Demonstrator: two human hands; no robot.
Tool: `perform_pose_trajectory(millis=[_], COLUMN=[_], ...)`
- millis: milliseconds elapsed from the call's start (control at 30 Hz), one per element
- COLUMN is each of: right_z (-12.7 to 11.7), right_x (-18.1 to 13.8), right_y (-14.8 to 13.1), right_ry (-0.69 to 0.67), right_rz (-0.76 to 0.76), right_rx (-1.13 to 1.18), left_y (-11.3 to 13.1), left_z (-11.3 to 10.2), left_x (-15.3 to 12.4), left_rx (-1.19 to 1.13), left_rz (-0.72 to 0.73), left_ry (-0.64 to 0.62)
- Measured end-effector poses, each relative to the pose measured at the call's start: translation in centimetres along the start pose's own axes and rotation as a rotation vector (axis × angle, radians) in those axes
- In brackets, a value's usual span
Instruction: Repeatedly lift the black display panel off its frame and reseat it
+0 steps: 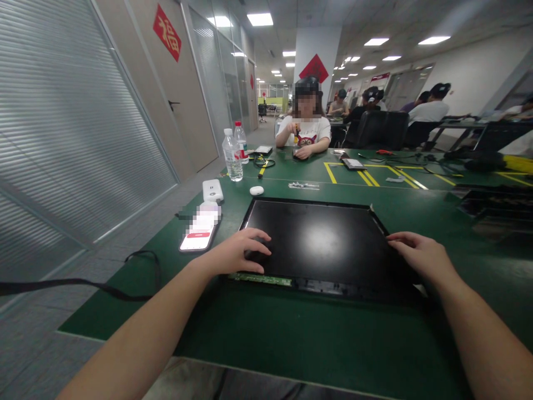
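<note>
A black display panel [300, 244] lies flat on the green table in front of me, with a bright reflection at its middle. A narrow green circuit board [262, 279] runs along the left part of its near edge. My left hand [244, 251] is over the panel's left side, fingers spread and curved, the fingertips at or just above the dark surface. At the right edge, my right hand [416, 253] has its thumb and fingers closed on the panel's rim; some fingertips are hidden.
Left of the panel are a phone [199, 229], a white power bank [212, 190] and a white earbud case [256, 190]. Water bottles [233, 158] stand behind. Across the table, a person [306, 125] works with a tool. Dark parts [499, 208] lie at right.
</note>
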State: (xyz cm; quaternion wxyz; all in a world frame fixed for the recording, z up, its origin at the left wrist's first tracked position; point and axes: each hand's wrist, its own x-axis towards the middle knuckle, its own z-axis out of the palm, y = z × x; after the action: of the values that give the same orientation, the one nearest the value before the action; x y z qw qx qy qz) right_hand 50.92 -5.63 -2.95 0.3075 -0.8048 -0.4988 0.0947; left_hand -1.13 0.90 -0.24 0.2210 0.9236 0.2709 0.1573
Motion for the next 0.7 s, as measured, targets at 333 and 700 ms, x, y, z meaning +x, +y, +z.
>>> perform_pose_trajectory(millis=[333, 700], right_z=[0.15, 0.36], right_x=[0.01, 0.24], right_y=[0.06, 0.60], right_ry=[0.018, 0.038], right_rz=[-0.017, -0.032], right_rx=[-0.009, -0.025], left_y=[-0.37, 0.25], left_z=[0.19, 0.03], left_x=[0.36, 0.54], left_rx=[-0.017, -0.055], left_rz=[0.035, 0.034], left_ry=[-0.001, -0.018])
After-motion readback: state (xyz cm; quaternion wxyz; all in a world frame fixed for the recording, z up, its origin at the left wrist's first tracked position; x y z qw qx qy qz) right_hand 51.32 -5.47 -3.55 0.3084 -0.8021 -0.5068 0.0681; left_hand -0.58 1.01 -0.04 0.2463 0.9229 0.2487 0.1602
